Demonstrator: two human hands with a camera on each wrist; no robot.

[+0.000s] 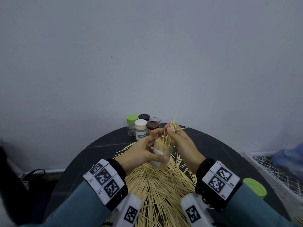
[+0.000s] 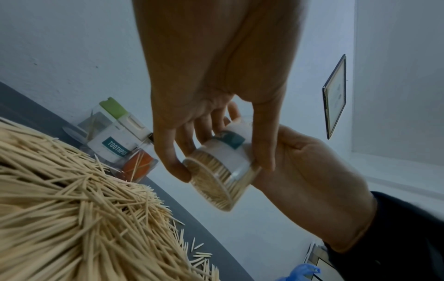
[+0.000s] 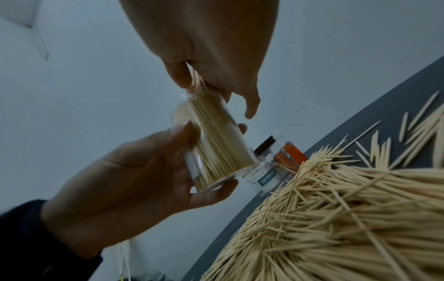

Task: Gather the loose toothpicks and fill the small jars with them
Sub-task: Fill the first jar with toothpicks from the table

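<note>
Left hand (image 1: 139,154) grips a clear, toothpick-packed jar (image 1: 161,155) above the loose toothpicks (image 1: 157,185); right hand (image 1: 178,141) pinches a toothpick bundle (image 1: 172,128) at its mouth; "TOOTHPICK"-labelled jar (image 1: 140,130) stands at 11 o'clock.

Pale straw-yellow toothpicks (image 1: 157,182) cover a dark grey table (image 1: 101,145). At the far edge, jar lids show green (image 1: 132,118), white (image 1: 140,123), black (image 1: 144,116) and brown (image 1: 152,124). Wristbands (image 1: 105,181) carry black-and-white square patterns.

The only word I can read is "TOOTHPICK", white on a teal label on the white-capped jar (image 1: 140,131) standing at the table's far edge.
</note>
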